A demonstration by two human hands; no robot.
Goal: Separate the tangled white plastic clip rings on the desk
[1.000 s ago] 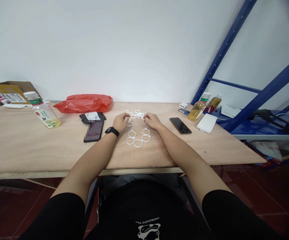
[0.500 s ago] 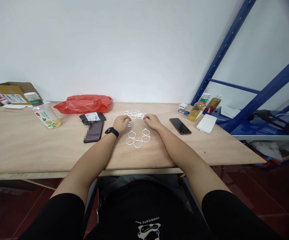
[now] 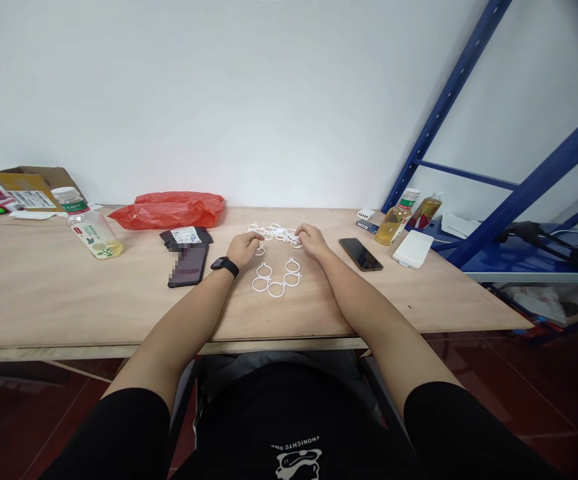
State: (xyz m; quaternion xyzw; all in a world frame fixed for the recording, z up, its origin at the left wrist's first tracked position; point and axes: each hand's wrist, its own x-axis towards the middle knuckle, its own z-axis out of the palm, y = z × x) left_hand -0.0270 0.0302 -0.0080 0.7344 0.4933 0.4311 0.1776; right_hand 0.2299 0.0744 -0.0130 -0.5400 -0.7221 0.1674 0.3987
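Observation:
Both my hands rest on a plywood table [image 3: 43,293] at a heap of white plastic rings [image 3: 271,231]. My left hand [image 3: 245,248], a black watch on its wrist, has its fingers curled at the left side of the heap. My right hand [image 3: 310,241] pinches a white ring at the heap's right side. Several more white rings [image 3: 275,279] lie in a small cluster nearer to me, between my forearms.
Left of my hands lie a black pouch [image 3: 187,257], a red plastic bag [image 3: 169,208], a drink bottle [image 3: 91,231] and a cardboard box [image 3: 31,185]. To the right are a dark phone [image 3: 361,254], a white case [image 3: 413,248], two bottles [image 3: 395,219] and a blue rack [image 3: 519,187].
My right hand has shifted a little toward the heap's right edge and closed on a ring. My left hand stays curled at the heap's left side.

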